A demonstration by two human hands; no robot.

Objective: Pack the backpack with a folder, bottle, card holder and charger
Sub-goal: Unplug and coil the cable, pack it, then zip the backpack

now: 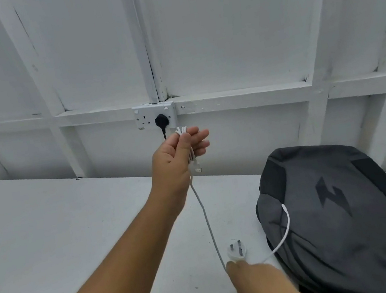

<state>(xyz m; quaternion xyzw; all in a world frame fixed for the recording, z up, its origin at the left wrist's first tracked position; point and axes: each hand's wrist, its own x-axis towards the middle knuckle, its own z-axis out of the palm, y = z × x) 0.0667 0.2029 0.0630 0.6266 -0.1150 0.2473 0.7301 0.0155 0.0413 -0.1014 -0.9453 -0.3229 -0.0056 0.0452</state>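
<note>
A grey backpack (347,217) with a dark lightning logo lies flat at the right of the white table (60,232). My left hand (178,156) is raised above the table and grips several loops of the white charger cable (208,223) between thumb and fingers, with a USB end dangling below it. The cable runs down to my right hand (255,279), which pinches it near the table's front. The white three-pin charger plug (237,250) lies just beyond my right hand. The cable's far end curves up over the backpack's edge. Folder, bottle and card holder are out of sight.
A white double wall socket (155,115) with a black plug (162,120) in it sits on the white panelled wall behind my left hand. The table's front edge runs along the lower left, with floor below.
</note>
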